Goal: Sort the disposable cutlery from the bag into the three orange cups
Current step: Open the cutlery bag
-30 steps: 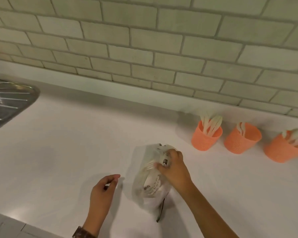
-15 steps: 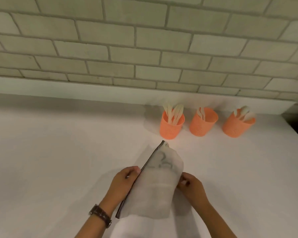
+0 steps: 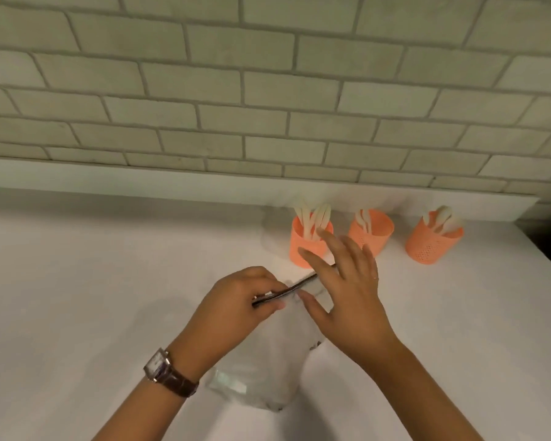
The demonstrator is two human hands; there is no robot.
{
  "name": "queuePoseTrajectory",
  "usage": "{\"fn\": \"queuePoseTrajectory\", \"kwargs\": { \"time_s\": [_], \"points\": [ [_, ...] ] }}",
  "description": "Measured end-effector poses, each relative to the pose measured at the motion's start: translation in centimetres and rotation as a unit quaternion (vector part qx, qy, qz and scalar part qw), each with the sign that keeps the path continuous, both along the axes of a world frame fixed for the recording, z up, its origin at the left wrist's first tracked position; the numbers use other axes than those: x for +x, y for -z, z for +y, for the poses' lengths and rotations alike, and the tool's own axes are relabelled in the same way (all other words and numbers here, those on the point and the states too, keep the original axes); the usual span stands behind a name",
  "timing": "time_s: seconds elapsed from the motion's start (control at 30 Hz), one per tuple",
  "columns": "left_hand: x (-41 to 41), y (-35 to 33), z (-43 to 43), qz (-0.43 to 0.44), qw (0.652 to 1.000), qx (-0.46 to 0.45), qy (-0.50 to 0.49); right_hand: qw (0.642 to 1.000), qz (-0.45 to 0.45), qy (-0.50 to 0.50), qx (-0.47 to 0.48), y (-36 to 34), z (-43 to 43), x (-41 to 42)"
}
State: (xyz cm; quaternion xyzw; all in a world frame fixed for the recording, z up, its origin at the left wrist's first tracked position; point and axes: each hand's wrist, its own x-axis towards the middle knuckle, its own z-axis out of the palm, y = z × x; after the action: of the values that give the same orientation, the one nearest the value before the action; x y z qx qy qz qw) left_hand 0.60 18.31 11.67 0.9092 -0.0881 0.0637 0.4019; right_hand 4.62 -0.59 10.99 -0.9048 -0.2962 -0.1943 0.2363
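On white counter (image 3: 77, 297), frosted bag (image 3: 274, 361), dark rim (image 3: 299, 284) pinched in left hand (image 3: 236, 307), right hand (image 3: 347, 288) spread.

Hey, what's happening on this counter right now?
A person is working on a translucent bag lying on the white counter. The left hand pinches the bag's dark zip edge, while the right hand, fingers straight, reaches across the same edge. Three orange cups stand by the tiled wall, each already holding some pale cutlery. Whether anything remains in the bag is hard to tell.
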Motion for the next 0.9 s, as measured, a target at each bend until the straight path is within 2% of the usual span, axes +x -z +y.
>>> {"fn": "queuePoseTrajectory", "kwargs": {
  "time_s": [0.1,0.23,0.33,0.4,0.47,0.7,0.9],
  "points": [
    [-0.8,-2.1,0.3,-0.021,0.999,0.044,0.000,0.995,-0.051,-0.058,-0.060,-2.0,1.1,1.0],
    [-3.0,-3.4,2.6,0.043,0.995,-0.002,-0.085,0.999,-0.006,-0.040,0.005,-3.4,0.4,2.1],
    [-4.9,-3.4,4.1,0.084,0.978,-0.119,-0.149,0.996,0.063,-0.015,0.059,-3.5,-0.6,2.5],
    [-5.8,-3.3,4.2,0.079,0.956,-0.218,-0.180,0.993,0.100,-0.024,0.063,-3.4,-1.0,2.7],
    [-6.2,-3.2,3.7,0.051,0.943,-0.252,-0.211,0.993,0.105,-0.041,0.045,-3.5,-0.9,2.4],
    [-6.2,-4.1,2.1,-0.037,0.941,-0.239,-0.238,0.980,0.078,-0.165,0.085,-4.1,4.1,-1.2],
    [-6.2,-4.7,1.8,-0.086,0.950,-0.196,-0.226,0.980,0.035,-0.165,0.101,-4.5,5.0,-0.7]
  ]
}}
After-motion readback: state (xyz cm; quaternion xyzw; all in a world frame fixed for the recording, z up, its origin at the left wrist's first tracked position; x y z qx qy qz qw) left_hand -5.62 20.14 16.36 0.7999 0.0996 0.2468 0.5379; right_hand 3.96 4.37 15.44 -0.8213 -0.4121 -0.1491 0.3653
